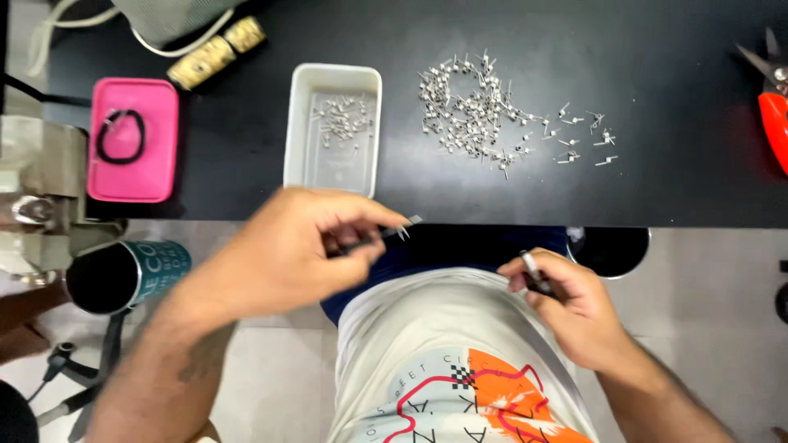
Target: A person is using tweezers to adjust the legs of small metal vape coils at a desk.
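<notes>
At the far left, a teal mug [123, 275] is seen lying on its side below the edge of the black table [657, 180]. Above it, on the table, a pink case [134, 139] is placed, with a black hair band [121, 136] resting on top. Just to its right, a white tray [332, 129] is set upright, and a few small metal parts are gathered in its upper half. Below the tray, just off the table edge, the left hand [287, 250] is closed around thin tweezers [379, 235], and a small metal piece [408, 225] is pinched at their tip. Further right on the table, a loose pile of small metal parts [484, 111] is spread out. Lower right, the right hand [574, 303] is closed around a small dark tool [533, 275]. At the far right edge, red-handled cutters [771, 107] are partly seen.
</notes>
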